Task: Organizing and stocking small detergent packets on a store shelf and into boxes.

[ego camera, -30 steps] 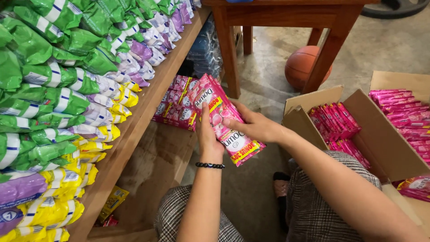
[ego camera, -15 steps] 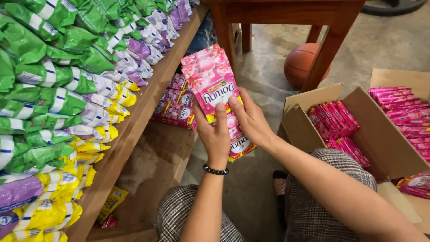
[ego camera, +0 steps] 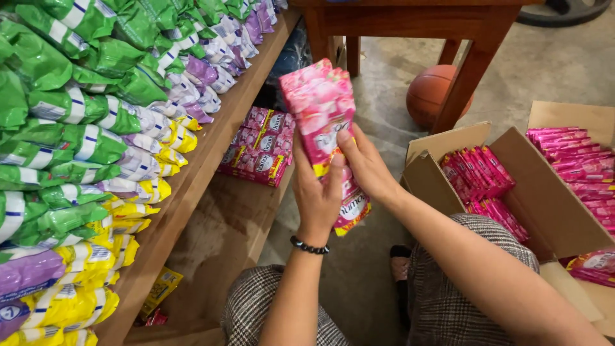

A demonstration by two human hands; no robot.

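Pink sachet strip (ego camera: 320, 109) | gripped by left hand (ego camera: 318, 195), right hand (ego camera: 366, 165) | over concrete floor (ego camera: 564, 70) | beside wooden shelf (ego camera: 211, 160)

Glossy plastic pink sachets (ego camera: 323, 122); matt brown cardboard box (ego camera: 551, 198); rough bare wood shelf (ego camera: 211, 160); dull concrete floor (ego camera: 544, 70).

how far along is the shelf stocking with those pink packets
Done: one stack of pink packets already lies on the lower shelf. In hand: the left hand and right hand hold a pink bundle upright. Left: many packets remain in the open box.
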